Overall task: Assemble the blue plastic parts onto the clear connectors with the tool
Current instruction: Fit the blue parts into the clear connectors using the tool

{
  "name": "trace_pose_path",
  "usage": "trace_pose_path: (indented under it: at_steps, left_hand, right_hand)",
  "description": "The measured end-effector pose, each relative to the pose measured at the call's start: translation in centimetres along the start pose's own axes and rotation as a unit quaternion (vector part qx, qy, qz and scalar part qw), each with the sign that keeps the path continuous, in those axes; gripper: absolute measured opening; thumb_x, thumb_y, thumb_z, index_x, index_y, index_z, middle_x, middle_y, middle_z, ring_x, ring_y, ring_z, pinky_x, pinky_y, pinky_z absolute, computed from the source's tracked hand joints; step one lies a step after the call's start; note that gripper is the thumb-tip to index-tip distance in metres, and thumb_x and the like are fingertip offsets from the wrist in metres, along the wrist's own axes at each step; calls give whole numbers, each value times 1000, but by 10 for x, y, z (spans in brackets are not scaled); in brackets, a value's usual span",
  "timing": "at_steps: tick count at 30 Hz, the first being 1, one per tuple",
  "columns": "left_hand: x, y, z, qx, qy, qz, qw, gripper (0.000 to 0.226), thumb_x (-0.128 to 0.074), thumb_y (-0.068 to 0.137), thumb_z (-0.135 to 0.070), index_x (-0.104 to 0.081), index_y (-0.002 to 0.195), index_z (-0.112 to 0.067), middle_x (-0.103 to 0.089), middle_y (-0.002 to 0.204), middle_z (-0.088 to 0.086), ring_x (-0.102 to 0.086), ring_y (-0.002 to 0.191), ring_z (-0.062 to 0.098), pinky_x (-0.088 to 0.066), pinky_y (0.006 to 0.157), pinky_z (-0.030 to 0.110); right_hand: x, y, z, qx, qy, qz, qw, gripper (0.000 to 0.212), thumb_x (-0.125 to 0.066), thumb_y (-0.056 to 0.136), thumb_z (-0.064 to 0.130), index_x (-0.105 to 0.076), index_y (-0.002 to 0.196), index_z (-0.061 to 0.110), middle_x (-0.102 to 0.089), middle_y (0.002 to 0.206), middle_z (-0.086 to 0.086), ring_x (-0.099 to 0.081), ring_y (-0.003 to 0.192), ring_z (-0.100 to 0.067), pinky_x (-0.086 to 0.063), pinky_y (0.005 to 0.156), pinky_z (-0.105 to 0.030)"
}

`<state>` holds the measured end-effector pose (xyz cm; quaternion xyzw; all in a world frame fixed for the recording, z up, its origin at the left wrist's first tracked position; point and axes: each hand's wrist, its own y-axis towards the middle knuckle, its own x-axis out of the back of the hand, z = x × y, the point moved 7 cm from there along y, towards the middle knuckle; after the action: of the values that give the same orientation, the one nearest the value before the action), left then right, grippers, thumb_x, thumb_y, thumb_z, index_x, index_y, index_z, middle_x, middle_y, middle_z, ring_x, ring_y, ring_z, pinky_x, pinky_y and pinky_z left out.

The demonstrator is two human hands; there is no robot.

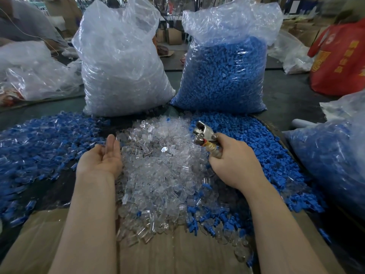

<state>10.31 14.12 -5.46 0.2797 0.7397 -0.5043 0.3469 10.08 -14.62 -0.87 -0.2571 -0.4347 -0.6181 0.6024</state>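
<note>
Over the clear connectors point(158, 165), your left hand point(102, 157) lies empty, palm up; your right hand point(235, 159) grips the tool point(204, 134); red bag point(339, 62) lettering unreadable.

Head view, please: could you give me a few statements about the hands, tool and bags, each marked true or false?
1. The right hand grips the metal tool. True.
2. The left hand holds a blue part. False: its palm faces up, fingers straight, holding nothing.
3. The blue bag stands right of the clear bag. True.
4. The clear pile lies between the two hands. True.
5. The tool's head points toward the person. False: it points up and away, toward the bags.
6. Both bags are tied shut. False: their tops stand open.
</note>
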Motion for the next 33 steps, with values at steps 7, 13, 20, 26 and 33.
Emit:
trace_pose_path:
  at_steps: [7,13,20,26,33]
  left_hand:
    - [-18,-17,20,-6,174,59,983,10,-54,99,-12,-63,99,-7,-68,85,2,-69,68,8,-57,61,19]
    - [-52,-65,84,-90,561,234,789,28,-67,89,-40,-67,97,-13,-71,89,-1,-65,76,9,-54,65,21]
    - [-55,-87,117,-94,658,304,683,33,-72,84,-42,-74,91,-10,-74,76,-2,-65,63,5,-54,60,20]
    - [-56,-88,114,-129,616,296,719,15,-79,80,-13,-73,86,-1,-72,66,4,-66,57,9,-56,60,23]
    - [-58,-78,93,-167,556,259,772,11,-78,80,-14,-75,82,-4,-72,66,4,-65,57,9,-53,55,19]
  right_hand:
    - [2,0,1,-5,-15,-19,1000,14,-56,81,25,-42,80,28,-52,63,5,-46,58,-12,-27,48,-30]
    - [5,0,9,23,-61,-51,997,19,-60,80,25,-41,82,24,-46,65,7,-41,57,-9,-24,47,-28]
    - [9,-3,21,64,-62,-84,992,22,-61,77,19,-40,82,24,-46,65,7,-44,57,-18,-26,48,-30]
    - [9,-1,23,65,-69,-84,992,28,-60,74,18,-40,92,22,-47,79,5,-46,75,-22,-31,66,-34]
    - [10,-1,8,7,-94,-60,994,49,-63,77,29,-44,122,31,-52,110,7,-47,110,-22,-18,116,-43]
